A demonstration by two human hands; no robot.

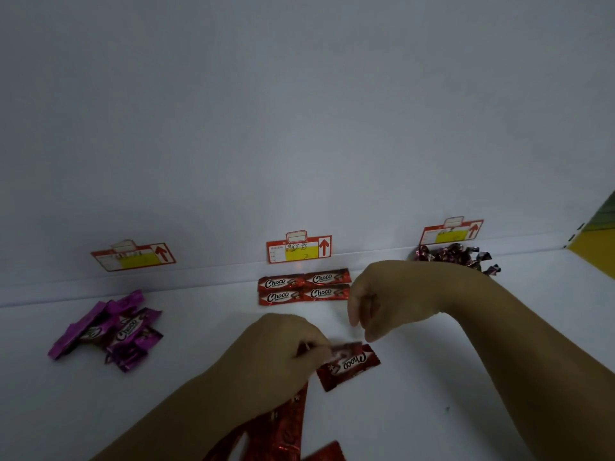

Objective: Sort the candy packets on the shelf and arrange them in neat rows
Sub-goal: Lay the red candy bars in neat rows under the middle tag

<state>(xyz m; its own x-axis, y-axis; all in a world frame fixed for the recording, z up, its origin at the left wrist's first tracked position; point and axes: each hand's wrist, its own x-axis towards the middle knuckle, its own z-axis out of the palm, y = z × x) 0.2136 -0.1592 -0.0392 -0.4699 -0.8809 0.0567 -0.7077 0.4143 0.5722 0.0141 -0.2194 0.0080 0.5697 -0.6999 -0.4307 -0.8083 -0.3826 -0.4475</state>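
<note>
Leftmost on the white shelf (432,377) we see a loose heap of purple Choco packets (109,327), lying across one another at odd angles. Behind them, on the back wall, a red and yellow price tag (133,257) hangs crooked.

Further along, at the bottom edge of the view, a trail of red foil packets (276,427) runs up toward our left hand (286,341). That hand rests low over the shelf with its fingers curled. Between thumb and fingertips it pinches the left end of a single red Choco packet (349,364). This packet lies tilted on the shelf with its printed name upside down to us.

Behind the hand, four red Choco packets (303,287) sit against the back wall in a tidy block, two across and two deep, edges touching. A second price tag (298,249) is fixed just above them.

Our right hand (376,301) hovers just above the pinched packet's right end. Its fingers are bent loosely downward, thumb and forefinger a little apart, gripping nothing that we can see.

Further right, a third price tag (452,231) sits on the wall above a heap of dark twist-wrapped candies (452,256). At the far right edge stands a yellow panel (595,247).
</note>
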